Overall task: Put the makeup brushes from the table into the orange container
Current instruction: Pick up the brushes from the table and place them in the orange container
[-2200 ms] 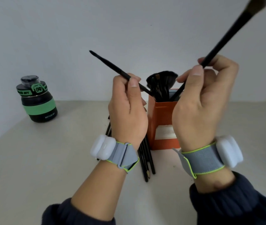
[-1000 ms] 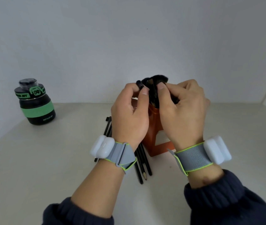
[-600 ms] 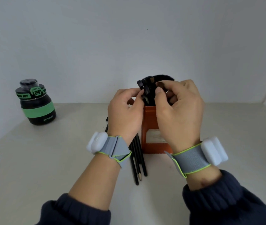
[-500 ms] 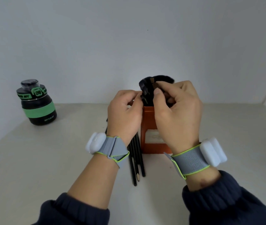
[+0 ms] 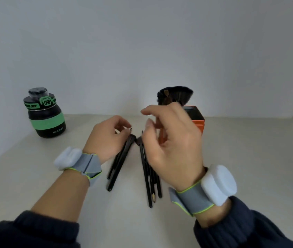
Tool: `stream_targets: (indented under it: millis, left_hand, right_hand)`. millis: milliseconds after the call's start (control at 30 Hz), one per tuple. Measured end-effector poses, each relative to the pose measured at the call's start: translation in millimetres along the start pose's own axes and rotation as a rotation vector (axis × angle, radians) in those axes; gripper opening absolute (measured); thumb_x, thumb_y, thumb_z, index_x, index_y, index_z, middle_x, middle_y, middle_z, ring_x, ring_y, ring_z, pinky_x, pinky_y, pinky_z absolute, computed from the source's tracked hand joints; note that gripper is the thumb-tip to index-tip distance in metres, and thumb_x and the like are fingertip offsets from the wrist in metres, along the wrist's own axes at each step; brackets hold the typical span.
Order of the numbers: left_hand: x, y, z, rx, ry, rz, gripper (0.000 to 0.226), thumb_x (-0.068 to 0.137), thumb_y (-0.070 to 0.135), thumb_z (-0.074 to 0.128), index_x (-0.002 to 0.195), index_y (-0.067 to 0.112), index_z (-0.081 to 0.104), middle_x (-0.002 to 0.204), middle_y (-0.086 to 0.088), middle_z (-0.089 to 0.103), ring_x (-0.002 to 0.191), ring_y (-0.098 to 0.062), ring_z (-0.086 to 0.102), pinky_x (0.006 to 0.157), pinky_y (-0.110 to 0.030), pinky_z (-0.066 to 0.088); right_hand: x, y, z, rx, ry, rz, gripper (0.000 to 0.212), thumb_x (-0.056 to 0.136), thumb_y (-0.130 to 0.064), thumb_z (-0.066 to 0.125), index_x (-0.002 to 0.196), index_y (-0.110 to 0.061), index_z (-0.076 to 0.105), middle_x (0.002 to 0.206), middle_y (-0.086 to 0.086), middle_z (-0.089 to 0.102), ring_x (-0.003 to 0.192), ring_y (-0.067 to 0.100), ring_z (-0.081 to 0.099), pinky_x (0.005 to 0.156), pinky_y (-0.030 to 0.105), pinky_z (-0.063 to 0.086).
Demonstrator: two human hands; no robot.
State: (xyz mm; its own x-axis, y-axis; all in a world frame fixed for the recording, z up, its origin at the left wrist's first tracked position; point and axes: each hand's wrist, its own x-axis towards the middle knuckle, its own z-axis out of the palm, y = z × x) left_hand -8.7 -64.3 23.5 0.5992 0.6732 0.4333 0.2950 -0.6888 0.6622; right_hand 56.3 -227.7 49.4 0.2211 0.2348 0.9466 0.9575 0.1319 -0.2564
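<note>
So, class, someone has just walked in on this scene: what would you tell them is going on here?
A person is sorting makeup brushes into an orange container. Several brushes already stand in it, bristles up. Two loose groups lie on the table: one by the left hand, which reaches down to the brush heads of its group, and one below the right hand, which hovers open. Neither hand clearly grips a brush. A black and green bottle stands apart at the left.

Orange container (image 5: pixel 198 122): smooth, faintly glossy, metal-like walls. Makeup brushes (image 5: pixel 146 169): glossy black handles; soft matt bristles. Bottle (image 5: pixel 44 113): matt black body, green band. Wristbands (image 5: pixel 194 199): grey woven cloth, smooth white plastic pods. Surface (image 5: pixel 249 158): matt, pale, smooth.
</note>
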Motion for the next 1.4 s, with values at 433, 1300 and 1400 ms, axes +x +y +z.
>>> stream_targets:
  millis: [433, 1300, 1400]
  left_hand:
    - [0, -26, -3, 0.364, -0.245, -0.231, 0.018, 0.084, 0.024, 0.062, 0.101, 0.029, 0.062, 0.107, -0.001, 0.069, 0.103, -0.025, 0.063, 0.087, -0.028, 0.048]
    - [2, -23, -9, 0.561, -0.182, -0.369, 0.017, 0.084, 0.024, 0.064, 0.098, 0.017, 0.056, 0.076, 0.003, 0.048, 0.077, -0.021, 0.05, 0.061, -0.024, 0.037]
    - [2, -23, -12, 0.512, -0.123, -0.358, 0.028, 0.085, 0.025, 0.061, 0.111, 0.014, 0.058, 0.087, 0.0, 0.06, 0.082, -0.023, 0.054, 0.067, -0.026, 0.039]
  right_hand:
    - [-33, -4, 36, -0.42, -0.924, 0.378, 0.017, 0.099, -0.02, 0.049, 0.109, -0.008, 0.056, 0.116, 0.012, 0.052, 0.099, 0.036, 0.063, 0.068, 0.031, 0.037]
    - [-21, -11, 25, -0.248, -0.872, 0.606, 0.042, 0.086, -0.016, 0.057, 0.124, -0.015, 0.041, 0.097, 0.009, 0.064, 0.09, 0.031, 0.065, 0.063, 0.032, 0.045]
    - [-18, -9, 21, -0.208, -0.78, 0.559, 0.032, 0.086, -0.019, 0.053, 0.116, -0.015, 0.044, 0.092, 0.01, 0.064, 0.085, 0.033, 0.064, 0.065, 0.035, 0.051]
